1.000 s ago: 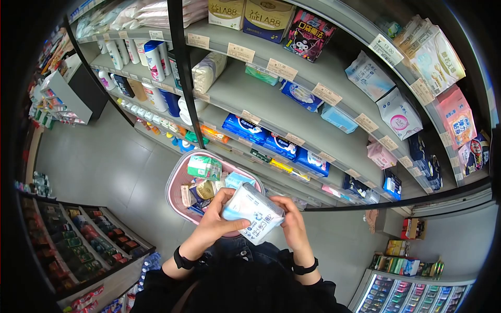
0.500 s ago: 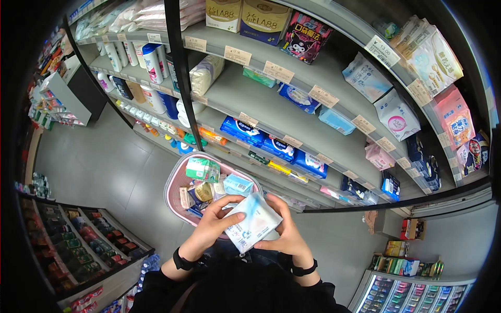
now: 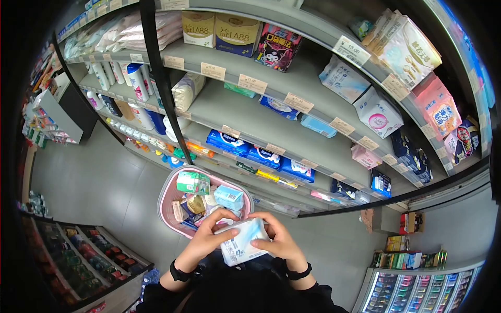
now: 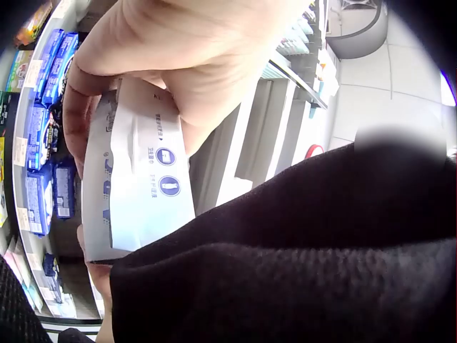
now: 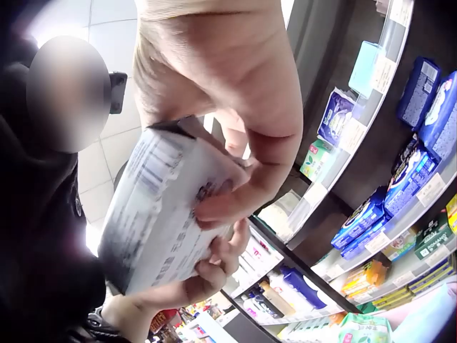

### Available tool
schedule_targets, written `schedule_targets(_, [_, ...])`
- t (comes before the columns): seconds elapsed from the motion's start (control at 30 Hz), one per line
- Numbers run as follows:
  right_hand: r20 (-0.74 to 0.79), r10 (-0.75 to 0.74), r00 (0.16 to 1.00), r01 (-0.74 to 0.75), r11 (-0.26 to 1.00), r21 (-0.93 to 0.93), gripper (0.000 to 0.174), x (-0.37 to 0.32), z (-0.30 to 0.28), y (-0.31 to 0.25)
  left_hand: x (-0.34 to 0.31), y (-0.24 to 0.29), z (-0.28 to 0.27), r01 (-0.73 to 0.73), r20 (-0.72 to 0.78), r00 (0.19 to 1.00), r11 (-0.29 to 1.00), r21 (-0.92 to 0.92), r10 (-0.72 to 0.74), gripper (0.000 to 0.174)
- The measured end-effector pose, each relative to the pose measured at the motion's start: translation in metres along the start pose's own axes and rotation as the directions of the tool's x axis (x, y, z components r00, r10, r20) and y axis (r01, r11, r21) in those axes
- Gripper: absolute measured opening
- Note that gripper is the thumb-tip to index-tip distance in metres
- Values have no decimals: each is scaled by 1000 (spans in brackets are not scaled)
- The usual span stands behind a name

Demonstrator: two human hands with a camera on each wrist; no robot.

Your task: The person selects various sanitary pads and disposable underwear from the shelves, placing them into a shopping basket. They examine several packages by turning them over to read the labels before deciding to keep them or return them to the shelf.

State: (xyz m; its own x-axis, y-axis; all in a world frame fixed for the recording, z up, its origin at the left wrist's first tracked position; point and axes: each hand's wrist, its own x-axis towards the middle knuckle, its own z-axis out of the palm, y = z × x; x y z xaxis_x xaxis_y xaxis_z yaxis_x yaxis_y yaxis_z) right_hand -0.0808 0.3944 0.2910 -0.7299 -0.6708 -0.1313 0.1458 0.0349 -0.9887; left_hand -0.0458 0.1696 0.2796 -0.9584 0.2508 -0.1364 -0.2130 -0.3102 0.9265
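Aisle: a shop aisle with a grey tiled floor on the left and goods racked on both sides.
Basket: a pink basket full of small packets sits in front of the person, its near rim just beside the hands.
Left hand: the left hand grips the left end of the pack, fingers curled over its top edge and thumb on the near side.
Pack: the white and blue pack is held between both hands, above the floor and outside the basket. A second ago it was higher, with its printed face tipped up. Since then it has been turned and lowered towards the body, and it lies flatter.
Right hand: the right hand holds the right end, fingers close together across the top and thumb pressed on the wrapper.
Shelves: the grey shelves hold similar packs, well apart from this one.
Reading: it looks as if the pack is being turned over for a look, and it is in neither the basket nor the shelves.
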Motion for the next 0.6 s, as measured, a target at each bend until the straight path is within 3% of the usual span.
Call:
schedule_targets(0.03, [-63,-28,998,33,997,72,66,0,0,3,-1,0,-1,-5,9,1000,1000,4,5,34])
schedule_targets(0.1, [-133,-64,989,82,987,135,65,2,2,2,-3,0,-1,122,-15,992,988,-91,-123,45])
schedule_targets(0.17, [-241,-37,970,91,972,218,61,3,5,-7,-1,0,4,30,24,999,998,-55,-28,52])
schedule_targets(0.23, [-232,-54,971,89,985,145,61,2,3,-7,0,0,6,49,-54,997,996,-75,-53,51])
schedule_targets(0.3, [-185,-93,978,64,986,-157,66,2,0,4,1,0,5,52,-62,996,996,-67,-56,52])
schedule_targets(0.37, [-172,-34,985,5,986,-165,68,2,-2,5,1,1,6,6,-81,997,999,-43,-10,52])
schedule_targets(0.43, [-157,54,986,-25,983,179,65,3,-2,3,2,3,7,-1,-49,999,999,-32,-1,58])
schedule_targets(0.47, [-144,99,985,-66,974,217,64,4,-4,5,2,7,10,-12,-62,998,999,-38,9,61])
schedule_targets(0.5, [-149,86,985,-53,976,213,64,6,-8,4,1,9,12,-23,-76,997,999,-43,20,65])
schedule_targets(0.57, [-213,-89,973,126,978,165,64,8,-15,0,-1,5,3,-40,-65,997,998,-51,36,69])
schedule_targets(0.6, [-272,-113,956,140,987,83,60,9,-23,-8,-4,9,-1,21,-45,999,996,-91,-25,67])
